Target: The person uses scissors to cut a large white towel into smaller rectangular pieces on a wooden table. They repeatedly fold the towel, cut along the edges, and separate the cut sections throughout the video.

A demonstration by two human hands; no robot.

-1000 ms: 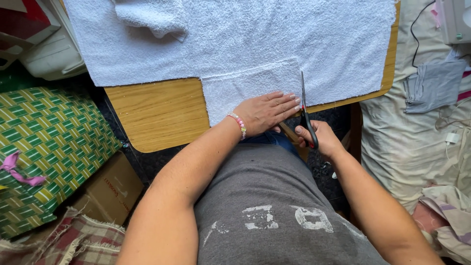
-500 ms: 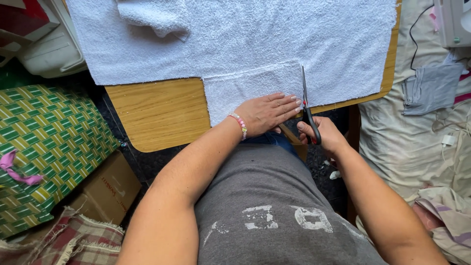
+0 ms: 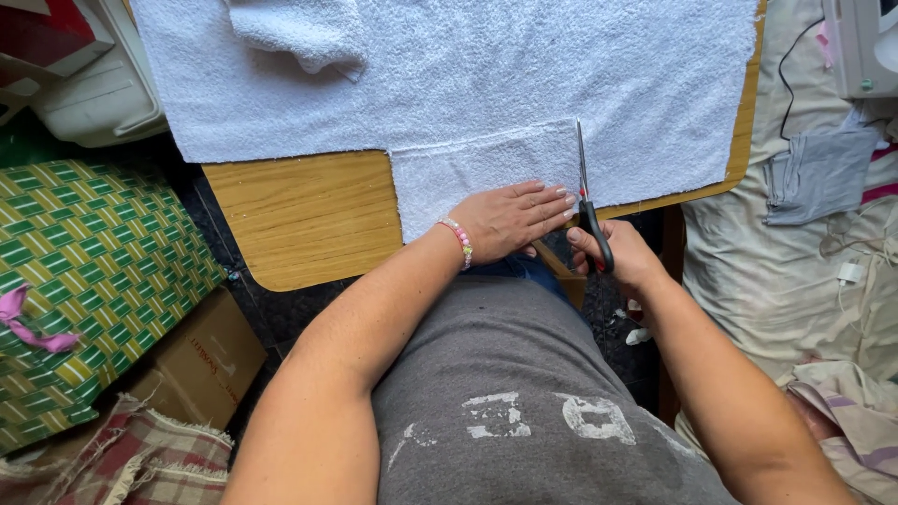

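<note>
A white towel cloth lies spread over a wooden table. My left hand rests flat, fingers together, on a strip of the cloth at the table's near edge, a beaded bracelet on its wrist. My right hand grips black-handled scissors. Their blades point away from me and sit in the cloth just right of my left fingertips. A folded piece of white cloth lies on the towel at the far left.
A green and yellow woven bag and a cardboard box stand at the left, with plaid fabric below. A white container is at the upper left. Grey cloth, cables and a white machine lie at the right.
The scissors and my right hand have edged slightly forward along the cut in the cloth. My left hand stays flat on the strip.
</note>
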